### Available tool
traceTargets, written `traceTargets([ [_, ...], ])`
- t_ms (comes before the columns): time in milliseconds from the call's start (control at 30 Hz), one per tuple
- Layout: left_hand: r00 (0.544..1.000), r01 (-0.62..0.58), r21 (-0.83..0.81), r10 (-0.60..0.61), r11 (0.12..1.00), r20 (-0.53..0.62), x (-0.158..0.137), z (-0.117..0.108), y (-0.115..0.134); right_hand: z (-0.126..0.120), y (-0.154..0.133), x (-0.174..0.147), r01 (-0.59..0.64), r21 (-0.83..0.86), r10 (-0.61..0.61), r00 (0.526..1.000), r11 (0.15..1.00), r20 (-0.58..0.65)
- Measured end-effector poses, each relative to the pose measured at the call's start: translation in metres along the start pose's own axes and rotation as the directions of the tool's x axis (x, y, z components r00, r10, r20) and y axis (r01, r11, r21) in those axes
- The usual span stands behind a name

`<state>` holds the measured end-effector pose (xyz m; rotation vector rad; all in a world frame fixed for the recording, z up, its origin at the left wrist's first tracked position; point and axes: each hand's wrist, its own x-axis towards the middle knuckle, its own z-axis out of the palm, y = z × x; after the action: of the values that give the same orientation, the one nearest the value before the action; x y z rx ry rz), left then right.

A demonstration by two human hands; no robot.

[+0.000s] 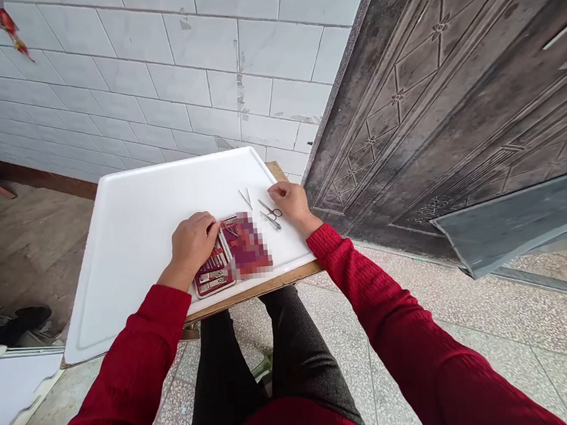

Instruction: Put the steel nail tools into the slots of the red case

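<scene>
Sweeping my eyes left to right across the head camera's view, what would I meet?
Hanging red ornament → tool-filled half of the open case → tweezers → scissors → dark door.

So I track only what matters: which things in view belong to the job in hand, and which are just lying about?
Job in hand:
open tool case, at the left hand
scissors, beside the right hand
tweezers
clipper-like tool
white board beneath them

Apparently just about:
grey panel by the door
dark bundle, left
red ornament, upper left
</scene>
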<state>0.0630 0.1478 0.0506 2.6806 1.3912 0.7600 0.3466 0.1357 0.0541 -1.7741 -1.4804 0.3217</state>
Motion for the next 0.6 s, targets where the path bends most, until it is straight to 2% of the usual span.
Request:
traceTargets([
  [100, 1.000, 0.006, 0.002, -0.006, 1.000, -0.002, 0.0011, -0.0010, -0.0001, 0.0032, 0.0131, 0.0038, -0.083, 0.076, 0.084, 0.996, 0.994, -0.018],
  [600, 0.997, 0.058, 0.015, -0.058, 0.998, 0.049, 0.0015, -0.0065, 0.0063, 0.0063, 0.0107, -0.0021, 0.012, -0.032, -0.012, 1.000, 0.999, -0.005],
])
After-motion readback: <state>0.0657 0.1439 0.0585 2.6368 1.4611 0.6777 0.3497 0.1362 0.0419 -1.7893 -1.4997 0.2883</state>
